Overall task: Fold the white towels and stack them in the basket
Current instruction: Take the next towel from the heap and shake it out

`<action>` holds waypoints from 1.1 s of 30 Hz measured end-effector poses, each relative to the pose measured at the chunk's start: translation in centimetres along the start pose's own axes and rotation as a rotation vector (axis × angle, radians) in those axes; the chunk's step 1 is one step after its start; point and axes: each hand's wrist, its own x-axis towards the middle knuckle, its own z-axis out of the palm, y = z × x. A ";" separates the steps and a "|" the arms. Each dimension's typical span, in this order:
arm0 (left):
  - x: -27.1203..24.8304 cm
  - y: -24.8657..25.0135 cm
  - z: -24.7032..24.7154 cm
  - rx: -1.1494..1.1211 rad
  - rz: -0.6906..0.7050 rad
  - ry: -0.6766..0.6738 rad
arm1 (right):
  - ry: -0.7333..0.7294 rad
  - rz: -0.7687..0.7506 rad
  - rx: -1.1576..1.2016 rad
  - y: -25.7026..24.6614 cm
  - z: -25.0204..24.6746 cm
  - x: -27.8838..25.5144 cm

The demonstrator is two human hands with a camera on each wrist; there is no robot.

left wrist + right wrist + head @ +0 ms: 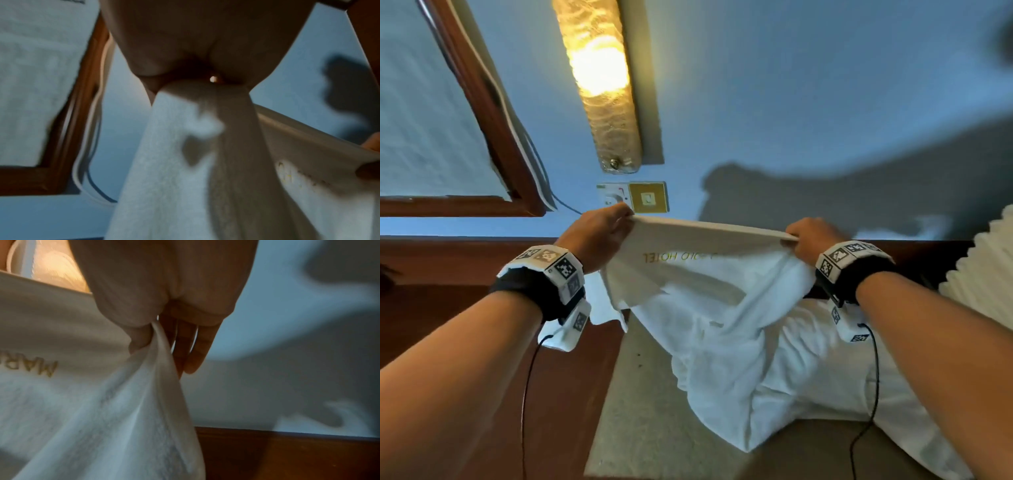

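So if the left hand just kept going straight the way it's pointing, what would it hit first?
Probably the wall plate with the socket and gold switch. The left hand, pinching a corner of the white towel, points up toward the wall, and its fingertips sit just below that plate. Depth is unclear, so there may be a gap.

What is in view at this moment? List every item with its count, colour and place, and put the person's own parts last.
white towel: one, white with gold lettering, held up by its top edge, lower part draped down.
wall lamp: one, lit amber, on the wall above the towel.
switch plate: one, gold, on the wall under the lamp.
wooden frame: one, brown, upper left.
wall: pale blue, behind everything.
pleated white fabric: one piece, far right.
wrist bands: two, black with black-and-white marker tags, one per wrist.
left hand: grip pinching the towel's left corner.
right hand: grip pinching the towel's right corner.
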 end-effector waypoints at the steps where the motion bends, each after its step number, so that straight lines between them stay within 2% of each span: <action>1: -1.1 -1.0 -1.7 -0.002 0.008 0.019 | 0.026 0.001 0.023 -1.5 -0.7 -0.9; 7: -7.3 -8.7 -11.5 0.057 -0.052 0.119 | 0.115 0.021 0.165 -10.5 -2.3 -5.6; 10: -10.3 -11.8 -13.7 0.135 -0.128 0.056 | 0.139 -0.036 0.226 -15.1 -3.2 -7.4; 12: -11.7 -12.3 -13.3 0.198 -0.161 -0.002 | 0.132 -0.146 0.211 -19.1 -4.2 -8.7; 14: -12.4 -11.7 -11.8 0.198 -0.097 -0.066 | 0.122 -0.276 0.152 -23.3 -4.7 -10.1; 17: -13.3 -9.1 -8.5 -0.096 0.075 -0.224 | 0.111 -0.412 0.028 -29.0 -4.4 -12.3; 19: -13.5 -8.0 -6.0 -0.296 0.113 -0.228 | 0.095 -0.501 -0.047 -31.6 -3.9 -13.2; 21: -13.4 -7.9 -4.9 -0.364 0.095 -0.106 | 0.087 -0.545 -0.091 -32.7 -3.5 -13.4; 23: -13.1 -8.7 -5.2 -0.341 0.082 -0.026 | 0.086 -0.513 -0.088 -32.3 -3.0 -12.9; 29: -12.2 -12.3 -8.6 -0.244 0.087 -0.089 | 0.038 -0.369 -0.073 -28.4 0.1 -10.6; 31: -11.8 -13.4 -8.9 -0.220 0.061 -0.094 | 0.071 -0.318 0.055 -27.5 1.2 -9.6; 33: -11.1 -14.6 -8.9 -0.201 0.017 -0.102 | 0.136 -0.251 0.297 -26.9 2.0 -8.4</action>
